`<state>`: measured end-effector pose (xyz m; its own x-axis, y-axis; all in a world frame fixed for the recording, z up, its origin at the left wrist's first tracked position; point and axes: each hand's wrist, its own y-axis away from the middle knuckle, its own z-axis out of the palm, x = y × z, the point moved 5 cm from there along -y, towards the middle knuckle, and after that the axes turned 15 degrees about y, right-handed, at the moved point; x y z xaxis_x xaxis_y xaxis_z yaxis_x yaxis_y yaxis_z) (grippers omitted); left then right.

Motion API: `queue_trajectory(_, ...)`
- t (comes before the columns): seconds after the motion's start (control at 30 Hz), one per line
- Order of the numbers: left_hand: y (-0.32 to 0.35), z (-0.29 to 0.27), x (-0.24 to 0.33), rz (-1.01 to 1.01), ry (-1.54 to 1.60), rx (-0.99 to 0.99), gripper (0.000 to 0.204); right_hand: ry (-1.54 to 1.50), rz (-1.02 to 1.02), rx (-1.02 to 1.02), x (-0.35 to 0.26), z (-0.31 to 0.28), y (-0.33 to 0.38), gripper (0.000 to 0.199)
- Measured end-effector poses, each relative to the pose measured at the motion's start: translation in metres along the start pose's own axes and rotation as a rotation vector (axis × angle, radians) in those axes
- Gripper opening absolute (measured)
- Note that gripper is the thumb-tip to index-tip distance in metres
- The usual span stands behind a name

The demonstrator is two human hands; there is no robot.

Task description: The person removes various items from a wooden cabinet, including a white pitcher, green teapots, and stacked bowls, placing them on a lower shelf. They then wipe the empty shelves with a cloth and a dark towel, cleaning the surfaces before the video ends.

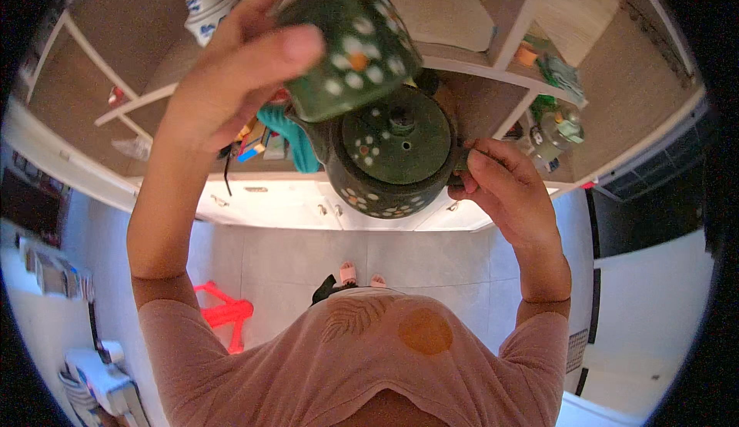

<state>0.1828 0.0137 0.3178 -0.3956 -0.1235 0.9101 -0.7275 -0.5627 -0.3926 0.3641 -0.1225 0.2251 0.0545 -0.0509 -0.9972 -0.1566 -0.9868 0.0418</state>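
My left hand (239, 73) is raised and closed around a dark green cup (358, 50) painted with white flowers that have orange centres. Below and partly behind the cup is a matching dark green teapot (385, 188), its round knobbed lid (408, 146) in place. My right hand (500, 184) grips the teapot by the handle on its right side. The cup covers part of the teapot's far left edge, and I cannot tell whether the two touch. Both are held up in front of the open shelves.
A wooden shelf unit (481, 57) with open compartments spans the far side, above white cabinet doors (285, 207). Blue-and-white porcelain (208, 7) stands at upper left. A teal cloth (296, 138) hangs over the shelf edge. A glass jar (558, 130) sits at right; a red stool (227, 311) is on the floor.
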Motion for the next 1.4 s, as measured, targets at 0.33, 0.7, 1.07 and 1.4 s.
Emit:
queue_trajectory(0.33, 0.088, -0.072, 0.039, 0.143, -0.174, 0.372, 0.086, 0.119, 0.053, -0.235, 0.016, 0.051, -0.028, 0.024)
queue_trajectory(0.7, 0.181, -0.199, 0.099, 0.345, -0.201, 0.679, 0.086, -0.033, -0.079, -0.303, -0.048, 0.187, -0.104, 0.026)
queue_trajectory(1.07, 0.173, -0.282, 0.127, 0.4, -0.214, 0.58, 0.077, -0.05, -0.181, -0.036, -0.08, 0.292, -0.196, 0.035)
queue_trajectory(1.4, 0.099, -0.303, 0.125, 0.431, -0.172, 0.45, 0.056, -0.067, -0.116, 0.057, -0.084, 0.312, -0.229, 0.026)
